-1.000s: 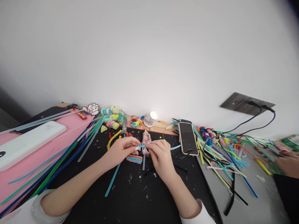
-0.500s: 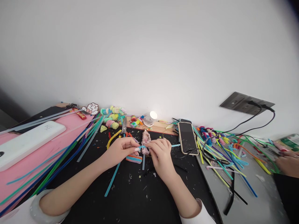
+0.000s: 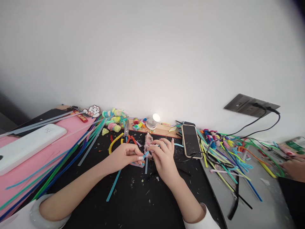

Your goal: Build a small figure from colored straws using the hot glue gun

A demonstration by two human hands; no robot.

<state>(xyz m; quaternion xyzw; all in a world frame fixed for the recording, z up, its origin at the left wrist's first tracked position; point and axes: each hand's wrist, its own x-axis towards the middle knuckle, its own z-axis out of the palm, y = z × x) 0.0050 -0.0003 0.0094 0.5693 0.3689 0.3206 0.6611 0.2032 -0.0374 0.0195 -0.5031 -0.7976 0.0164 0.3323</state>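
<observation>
My left hand (image 3: 128,156) pinches a light blue pipe cleaner (image 3: 146,154) between thumb and fingertips over the black mat. Close on its right, my right hand (image 3: 164,159) grips the same pipe cleaner with thumb and index finger, its other fingers raised. A light blue length shows beyond the right hand, toward the phone. Just behind the fingertips lies a pale pink, clip-like tool (image 3: 148,140), partly hidden. Under the left fingers is a striped bundle, mostly covered. A teal strip (image 3: 113,186) lies on the mat below my left hand.
A phone (image 3: 191,141) with a black cable lies at right, beside many loose pipe cleaners (image 3: 228,162). Scissors (image 3: 126,128), a paper cup (image 3: 153,121) and coloured pipe-cleaner pieces (image 3: 114,119) line the wall. A white device (image 3: 33,146) sits left. Another person's hand (image 3: 295,168) is far right.
The light blue pipe cleaner between my hands has gone from stretched level to bent at a slant. My right fingers have lifted and spread, and my left fingertips have dropped slightly.
</observation>
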